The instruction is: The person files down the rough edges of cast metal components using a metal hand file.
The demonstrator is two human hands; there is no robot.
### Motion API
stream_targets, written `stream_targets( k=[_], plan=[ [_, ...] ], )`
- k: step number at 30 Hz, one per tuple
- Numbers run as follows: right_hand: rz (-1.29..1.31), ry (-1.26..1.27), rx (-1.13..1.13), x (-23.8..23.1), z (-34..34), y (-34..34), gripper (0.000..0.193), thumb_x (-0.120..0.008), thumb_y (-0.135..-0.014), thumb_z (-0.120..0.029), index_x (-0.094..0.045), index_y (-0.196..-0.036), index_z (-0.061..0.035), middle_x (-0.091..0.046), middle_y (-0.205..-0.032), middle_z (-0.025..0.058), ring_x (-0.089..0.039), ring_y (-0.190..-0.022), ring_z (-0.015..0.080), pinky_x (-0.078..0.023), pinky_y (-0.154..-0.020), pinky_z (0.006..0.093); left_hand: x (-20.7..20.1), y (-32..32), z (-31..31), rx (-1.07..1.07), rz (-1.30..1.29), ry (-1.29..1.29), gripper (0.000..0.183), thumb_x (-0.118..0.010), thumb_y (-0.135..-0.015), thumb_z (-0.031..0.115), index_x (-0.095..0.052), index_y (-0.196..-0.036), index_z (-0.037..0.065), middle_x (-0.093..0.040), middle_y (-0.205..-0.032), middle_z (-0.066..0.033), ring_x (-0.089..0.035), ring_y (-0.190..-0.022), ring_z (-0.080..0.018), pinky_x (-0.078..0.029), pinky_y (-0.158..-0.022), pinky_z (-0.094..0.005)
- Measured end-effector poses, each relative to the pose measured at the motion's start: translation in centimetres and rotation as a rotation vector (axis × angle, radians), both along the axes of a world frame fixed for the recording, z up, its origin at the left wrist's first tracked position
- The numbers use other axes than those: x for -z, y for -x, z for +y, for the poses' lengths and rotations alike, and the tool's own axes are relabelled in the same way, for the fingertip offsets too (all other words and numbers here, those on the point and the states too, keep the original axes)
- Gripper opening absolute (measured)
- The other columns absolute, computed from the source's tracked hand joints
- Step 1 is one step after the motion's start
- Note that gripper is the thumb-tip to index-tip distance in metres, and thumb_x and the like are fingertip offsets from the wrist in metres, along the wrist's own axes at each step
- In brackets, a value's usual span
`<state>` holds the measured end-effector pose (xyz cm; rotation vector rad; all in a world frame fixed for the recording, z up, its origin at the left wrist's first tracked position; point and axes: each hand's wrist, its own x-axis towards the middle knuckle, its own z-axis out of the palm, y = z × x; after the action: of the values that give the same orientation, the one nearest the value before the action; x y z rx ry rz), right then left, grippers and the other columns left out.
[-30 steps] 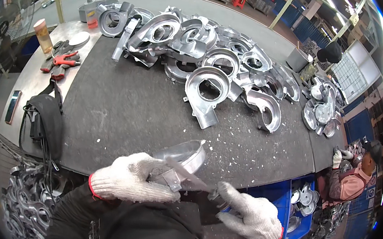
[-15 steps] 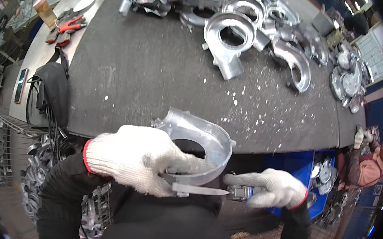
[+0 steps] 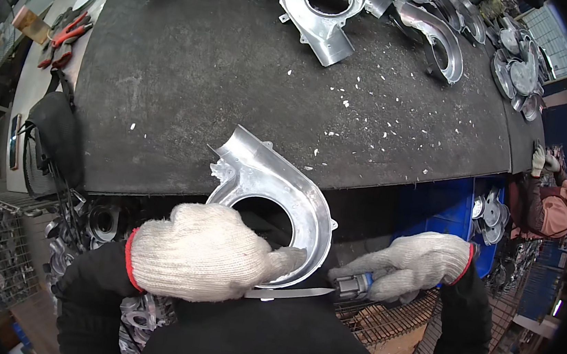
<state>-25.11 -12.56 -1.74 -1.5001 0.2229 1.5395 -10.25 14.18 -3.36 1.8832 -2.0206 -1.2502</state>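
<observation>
My left hand (image 3: 209, 256), in a white knitted glove with a red cuff, grips a silvery metal blower housing (image 3: 314, 211) by its lower left rim. The housing is a scroll shape with a large round hole and a ragged bit at its upper left outlet. In my gloved right hand (image 3: 409, 267) is a power file (image 3: 355, 286) with a grey and blue body, the fingers wrapped round it. Its flat, tapered blade (image 3: 295, 293) points left along the housing's lower edge; whether they touch I cannot tell.
More housings (image 3: 321, 12) lie at the dark table's (image 3: 189, 91) far side, with pale metal chips scattered over it. A black bag (image 3: 59, 129) and red-handled pliers (image 3: 71, 31) are at the left. A blue bin (image 3: 442, 211) stands at the right. A co-worker (image 3: 551, 205) is beyond it.
My view has tilted, so the table's far side sits higher. The housing has turned to show more of its inner face. The file's blade stays along its lower edge.
</observation>
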Motion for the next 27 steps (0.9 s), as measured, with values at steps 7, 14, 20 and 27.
stream_targets(
  k=[7,14,20,27],
  plan=[
    [-0.279,-0.262,-0.017,-0.2,-1.0,1.1,0.062,-0.064,-0.099,-0.023,-0.042,-0.153,-0.0063,-0.069,-0.125,0.0094,-0.068,-0.108,0.0184,-0.054,-0.093,0.0277,-1.4,-2.6,0.5,-0.118,0.155,-0.003,0.072,-0.07,-0.085,0.021,-0.041,-0.151,0.017,-0.071,-0.087,-0.0099,-0.071,-0.078,-0.0321,-0.056,-0.062,-0.0421],
    [-0.596,-0.185,0.717,-0.2,3.3,5.2,0.069,-0.07,-0.095,-0.021,-0.039,-0.154,-0.0063,-0.067,-0.128,0.0069,-0.068,-0.108,0.0153,-0.054,-0.097,0.0248,-2.5,-2.4,3.6,-0.687,0.675,0.127,0.098,-0.096,-0.063,0.033,-0.051,-0.147,0.007,-0.073,-0.096,-0.0089,-0.072,-0.089,-0.0154,-0.055,-0.078,-0.0291],
    [-0.604,0.292,0.148,-5.0,4.6,1.6,0.072,-0.066,-0.095,-0.037,-0.035,-0.157,-0.0166,-0.07,-0.124,0.0089,-0.072,-0.096,0.0218,-0.056,-0.089,0.0298,-1.3,-1.5,3.4,-0.84,0.481,0.23,0.081,-0.089,-0.073,0.043,-0.06,-0.14,0.009,-0.076,-0.09,-0.0089,-0.074,-0.08,-0.019,-0.056,-0.079,-0.0303],
    [-0.848,0.531,0.218,-5.0,6.7,2.6,0.075,-0.082,-0.081,-0.029,-0.051,-0.147,-0.0108,-0.076,-0.105,0.0086,-0.075,-0.085,0.025,-0.06,-0.076,0.0332,-2.1,-0.3,1.9,-1.046,0.554,0.347,0.071,-0.096,-0.064,0.008,-0.067,-0.128,-0.002,-0.076,-0.09,-0.0062,-0.07,-0.082,-0.0113,-0.056,-0.078,-0.0274]
  ],
)
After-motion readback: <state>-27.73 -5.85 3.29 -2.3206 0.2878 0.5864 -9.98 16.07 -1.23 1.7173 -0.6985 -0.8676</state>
